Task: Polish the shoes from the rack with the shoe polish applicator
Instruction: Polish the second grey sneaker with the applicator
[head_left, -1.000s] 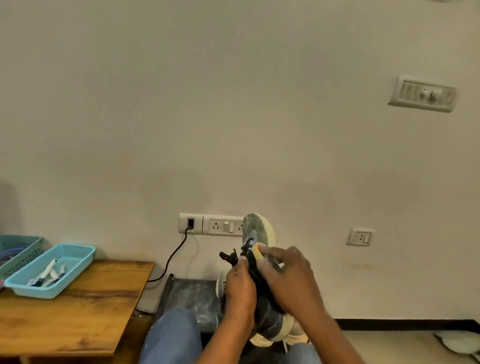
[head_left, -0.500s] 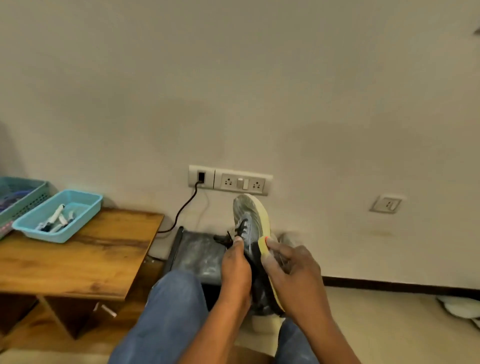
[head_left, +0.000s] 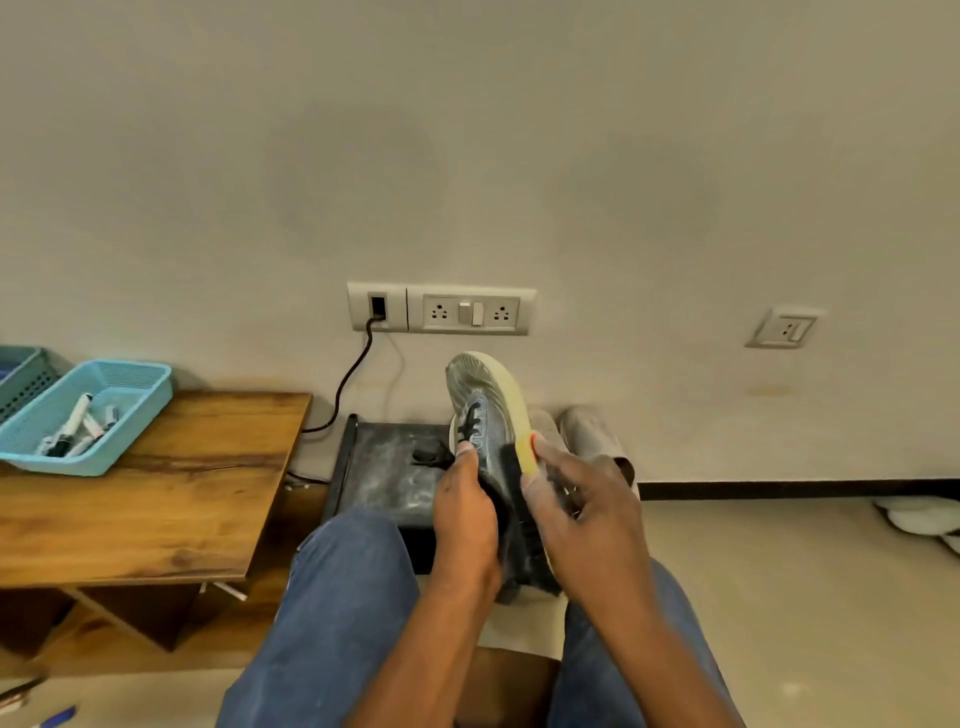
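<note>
between the knees, ahead of the dusty black rack, the left hand grips the grey shoe, toe up. right hand pinches the yellow applicator against its sole edge. bare floor stretches rightward.

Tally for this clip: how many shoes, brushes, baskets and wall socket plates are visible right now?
Shoes: 3 – held grey shoe; beige pair by the wall
Brushes: 1 – yellow-backed brush, in the right hand
Baskets: 2 – light blue basket; teal basket, cut off at the edge
Socket plates: 2 – long plate; small plate
Total: 8
</note>
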